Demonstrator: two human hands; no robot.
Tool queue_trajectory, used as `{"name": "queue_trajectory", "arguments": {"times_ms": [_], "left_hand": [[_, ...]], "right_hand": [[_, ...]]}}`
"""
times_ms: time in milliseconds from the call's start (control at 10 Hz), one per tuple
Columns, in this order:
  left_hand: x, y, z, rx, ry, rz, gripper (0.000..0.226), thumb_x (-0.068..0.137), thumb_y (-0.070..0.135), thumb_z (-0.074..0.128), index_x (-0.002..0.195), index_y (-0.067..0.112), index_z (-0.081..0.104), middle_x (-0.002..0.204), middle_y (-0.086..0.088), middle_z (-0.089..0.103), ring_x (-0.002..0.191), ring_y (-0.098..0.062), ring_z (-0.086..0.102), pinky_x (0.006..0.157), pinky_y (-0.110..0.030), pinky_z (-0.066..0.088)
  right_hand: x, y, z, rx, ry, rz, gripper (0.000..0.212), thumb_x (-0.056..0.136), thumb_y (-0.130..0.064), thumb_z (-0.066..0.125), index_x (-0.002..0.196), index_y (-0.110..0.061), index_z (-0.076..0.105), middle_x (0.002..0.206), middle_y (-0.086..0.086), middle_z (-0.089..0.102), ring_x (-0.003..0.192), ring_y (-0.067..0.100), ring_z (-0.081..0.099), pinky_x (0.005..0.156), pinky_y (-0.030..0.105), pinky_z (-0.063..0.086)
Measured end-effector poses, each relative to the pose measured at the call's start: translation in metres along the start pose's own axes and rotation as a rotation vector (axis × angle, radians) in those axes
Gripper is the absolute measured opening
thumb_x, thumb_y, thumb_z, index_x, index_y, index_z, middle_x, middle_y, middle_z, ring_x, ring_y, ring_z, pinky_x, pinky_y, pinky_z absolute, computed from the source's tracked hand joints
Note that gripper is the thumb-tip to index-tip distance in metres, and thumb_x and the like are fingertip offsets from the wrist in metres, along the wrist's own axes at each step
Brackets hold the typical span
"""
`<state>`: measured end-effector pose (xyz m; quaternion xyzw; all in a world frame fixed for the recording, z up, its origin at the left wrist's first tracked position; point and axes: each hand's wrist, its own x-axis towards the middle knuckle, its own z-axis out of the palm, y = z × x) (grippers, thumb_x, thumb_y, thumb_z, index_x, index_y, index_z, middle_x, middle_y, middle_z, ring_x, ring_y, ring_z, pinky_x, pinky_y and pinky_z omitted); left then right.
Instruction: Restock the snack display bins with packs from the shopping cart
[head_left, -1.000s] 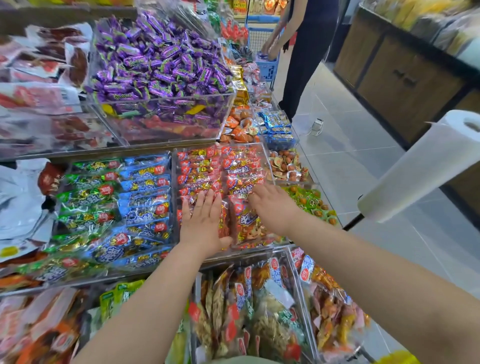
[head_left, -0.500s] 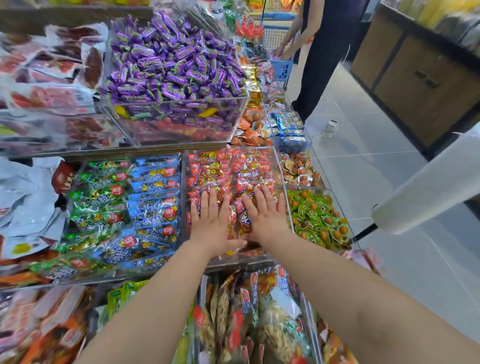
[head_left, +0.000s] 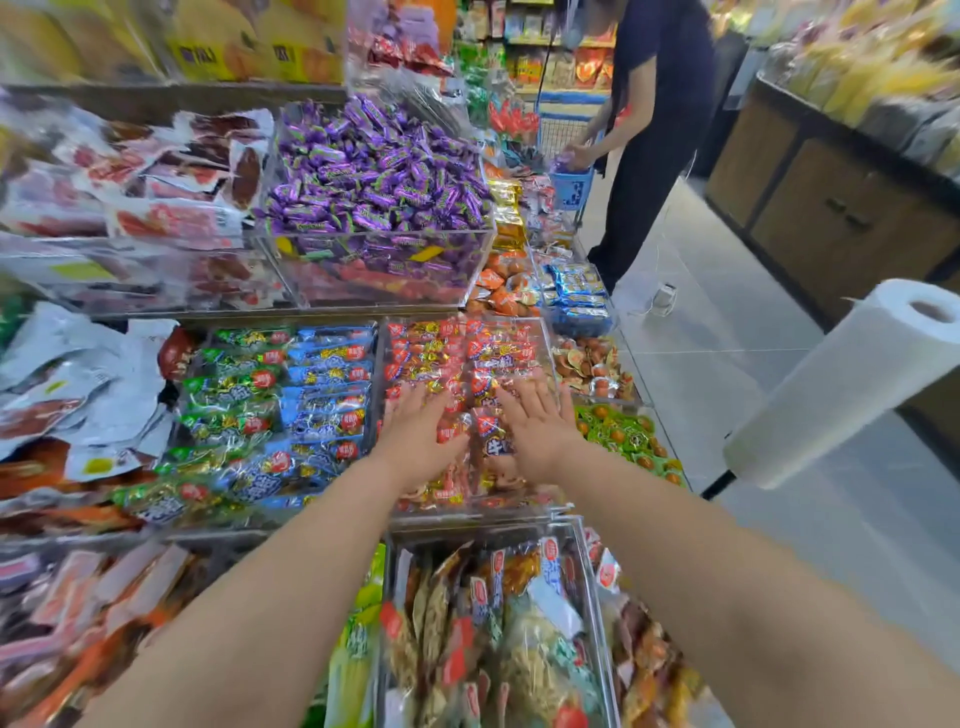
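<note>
**At the snack display: both hands flat on the red packs (head_left: 441, 358)**

Over the clear bin (head_left: 551, 343) in the middle of the display, the hands have drifted apart compared with half a second ago. Back then the thumbs were nearly touching; now a strip of red packs shows between them. The view has also tipped up a bit, so more of the back shelf is in shot.

The left hand (head_left: 421, 436) lies palm down with its fingers straight and spread, resting on the packs in the near left part of the bin. The right hand (head_left: 540, 431) does the same on the near right part. Neither one is pinching or curling round anything.

Around that bin:
- 12 o'clock: a raised clear bin heaped with purple candies (head_left: 374, 171).
- 9 o'clock: a bin of green and blue packs (head_left: 280, 395) in rows.
- 3 o'clock: small green packs (head_left: 623, 431).
- 6 o'clock: a bin of mixed snack bags (head_left: 493, 623) standing on end.

Way out at 1 o'clock, a person in dark clothes (head_left: 654, 130) stands at a blue cart (head_left: 571, 187). A white roll (head_left: 841, 384) pokes in at 3 o'clock, well apart from the hands.
</note>
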<state>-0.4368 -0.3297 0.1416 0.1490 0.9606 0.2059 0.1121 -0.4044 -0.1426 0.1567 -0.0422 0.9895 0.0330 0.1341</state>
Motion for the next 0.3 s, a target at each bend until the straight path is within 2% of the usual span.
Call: {"name": "queue_trajectory", "arguments": {"times_ms": [100, 200, 300], "left_hand": [[-0.017, 0.012, -0.007, -0.156, 0.112, -0.004, 0.067, 0.093, 0.044, 0.054, 0.151, 0.028, 0.025, 0.163, -0.001, 0.001, 0.149, -0.02, -0.01, 0.12, -0.045, 0.003], [-0.058, 0.029, -0.012, -0.338, 0.297, 0.01, 0.049, 0.095, 0.033, 0.056, 0.141, 0.022, 0.045, 0.156, -0.001, 0.028, 0.147, -0.018, 0.014, 0.116, -0.037, 0.014], [-0.11, 0.026, 0.004, -0.518, 0.308, -0.069, 0.027, 0.094, 0.022, 0.059, 0.121, 0.022, 0.06, 0.12, 0.003, 0.062, 0.116, -0.017, 0.055, 0.096, -0.017, 0.04]], "right_hand": [[-0.014, 0.004, -0.013, 0.128, 0.011, 0.028, 0.087, 0.09, -0.064, 0.035, 0.15, -0.024, -0.014, 0.156, 0.007, -0.022, 0.139, 0.03, -0.029, 0.109, 0.052, -0.018], [-0.045, 0.012, -0.021, 0.375, 0.128, 0.034, 0.076, 0.092, -0.054, 0.045, 0.152, -0.025, 0.01, 0.159, 0.003, 0.0, 0.146, 0.024, -0.007, 0.116, 0.042, -0.001], [-0.083, 0.025, -0.006, 0.739, 0.179, 0.079, 0.045, 0.094, -0.034, 0.054, 0.134, -0.016, 0.049, 0.141, 0.007, 0.043, 0.123, 0.011, 0.045, 0.101, 0.025, 0.036]]}}
